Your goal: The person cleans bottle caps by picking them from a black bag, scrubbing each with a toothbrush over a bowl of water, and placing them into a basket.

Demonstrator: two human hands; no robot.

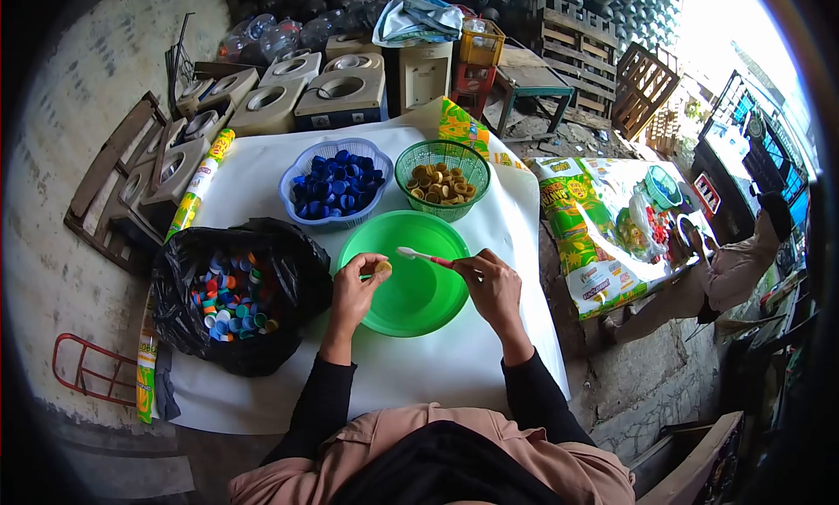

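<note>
My left hand (357, 286) pinches a yellow bottle cap (383, 267) above the left side of a green basin (419, 304). Over the basin's right side, my right hand (491, 286) grips a toothbrush (426, 257) by its red and white handle, bristle end pointing left towards the cap. Behind the basin stand a purple-blue basket (286, 188) of blue caps (336, 183) and a green basket (479, 160) of yellow caps (441, 183). To the left, a black plastic bag (293, 286) gapes around mixed coloured caps (234, 299).
White sheeting (262, 409) covers the table, with a rolled printed plastic sheet (199, 186) along its left edge. Water dispensers (341, 90) line the back. On the right, another person (730, 278) works by a second table (568, 234) with a small green basket (662, 188).
</note>
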